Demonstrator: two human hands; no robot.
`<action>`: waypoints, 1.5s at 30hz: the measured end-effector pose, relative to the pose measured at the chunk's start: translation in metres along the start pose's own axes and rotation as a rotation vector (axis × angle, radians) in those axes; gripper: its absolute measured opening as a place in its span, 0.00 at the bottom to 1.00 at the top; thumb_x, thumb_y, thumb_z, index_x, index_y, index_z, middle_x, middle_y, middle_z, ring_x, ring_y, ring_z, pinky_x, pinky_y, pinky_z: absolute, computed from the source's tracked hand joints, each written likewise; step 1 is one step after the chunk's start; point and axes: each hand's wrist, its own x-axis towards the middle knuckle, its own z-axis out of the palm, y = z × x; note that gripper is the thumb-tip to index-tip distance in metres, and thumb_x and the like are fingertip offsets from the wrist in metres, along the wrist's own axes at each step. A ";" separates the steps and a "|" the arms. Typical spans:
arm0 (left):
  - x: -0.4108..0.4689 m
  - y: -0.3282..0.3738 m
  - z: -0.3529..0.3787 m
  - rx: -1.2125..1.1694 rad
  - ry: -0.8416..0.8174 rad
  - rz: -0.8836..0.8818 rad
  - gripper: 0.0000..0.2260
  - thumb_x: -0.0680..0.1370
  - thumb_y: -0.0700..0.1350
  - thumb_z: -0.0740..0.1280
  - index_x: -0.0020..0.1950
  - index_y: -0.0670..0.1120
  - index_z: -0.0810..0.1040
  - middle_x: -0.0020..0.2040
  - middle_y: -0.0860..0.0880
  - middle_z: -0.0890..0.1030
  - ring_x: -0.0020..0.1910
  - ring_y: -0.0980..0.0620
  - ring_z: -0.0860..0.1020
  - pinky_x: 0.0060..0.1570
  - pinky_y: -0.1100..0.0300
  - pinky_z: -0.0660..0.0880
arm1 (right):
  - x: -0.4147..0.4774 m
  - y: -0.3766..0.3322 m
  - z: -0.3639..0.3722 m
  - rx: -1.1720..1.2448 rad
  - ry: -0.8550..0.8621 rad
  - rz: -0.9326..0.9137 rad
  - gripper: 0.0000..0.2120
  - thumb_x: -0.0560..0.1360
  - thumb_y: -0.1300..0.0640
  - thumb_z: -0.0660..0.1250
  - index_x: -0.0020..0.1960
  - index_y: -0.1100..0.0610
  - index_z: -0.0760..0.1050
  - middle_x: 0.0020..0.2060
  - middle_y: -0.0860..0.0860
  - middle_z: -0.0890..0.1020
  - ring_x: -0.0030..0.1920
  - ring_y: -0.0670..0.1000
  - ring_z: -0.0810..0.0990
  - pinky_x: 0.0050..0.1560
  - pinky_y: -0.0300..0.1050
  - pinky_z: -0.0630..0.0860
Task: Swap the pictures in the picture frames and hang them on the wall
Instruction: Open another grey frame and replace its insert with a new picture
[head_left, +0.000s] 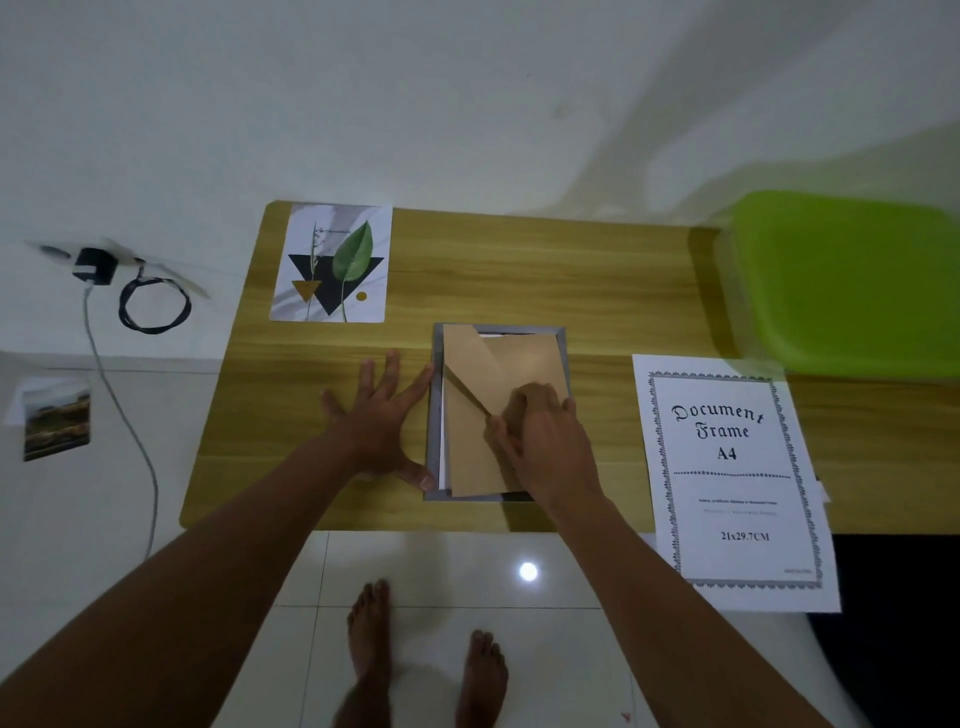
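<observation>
A grey picture frame (435, 415) lies face down in the middle of the wooden table (519, 270), its brown backing board (478, 457) sitting askew in it. My right hand (545, 436) has its fingers curled at the board's fold-out stand and pinches it. My left hand (382, 415) rests flat on the table with spread fingers, its thumb and fingertips against the frame's left edge. A leaf print (332, 262) lies at the table's far left. A white "Document Frame A4" sheet (737, 483) lies at the right, overhanging the front edge.
A green plastic lid or bin (852, 280) sits at the table's far right. On the left, a black charger with a coiled cable (150, 304) hangs at the wall, and a small photo (56, 418) lies below it. My bare feet (415, 660) stand on white tiles.
</observation>
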 end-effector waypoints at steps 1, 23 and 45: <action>0.000 0.000 -0.001 0.000 0.000 0.001 0.65 0.56 0.70 0.76 0.73 0.66 0.28 0.74 0.49 0.23 0.73 0.40 0.26 0.64 0.23 0.41 | -0.003 0.001 -0.001 0.023 0.001 -0.001 0.16 0.81 0.49 0.61 0.58 0.62 0.70 0.51 0.58 0.76 0.52 0.57 0.73 0.58 0.58 0.73; 0.010 0.003 -0.002 0.048 -0.052 -0.013 0.63 0.61 0.68 0.75 0.65 0.66 0.19 0.73 0.48 0.22 0.74 0.37 0.28 0.65 0.23 0.47 | 0.128 0.073 -0.057 0.097 0.244 0.221 0.12 0.80 0.50 0.61 0.55 0.60 0.69 0.47 0.56 0.79 0.48 0.59 0.78 0.53 0.59 0.76; 0.004 0.008 -0.005 0.040 -0.083 -0.035 0.61 0.64 0.66 0.74 0.67 0.62 0.20 0.67 0.49 0.17 0.71 0.39 0.24 0.66 0.24 0.45 | 0.173 0.124 -0.043 -0.173 0.057 0.245 0.30 0.82 0.42 0.48 0.78 0.58 0.52 0.77 0.65 0.55 0.77 0.65 0.53 0.73 0.68 0.55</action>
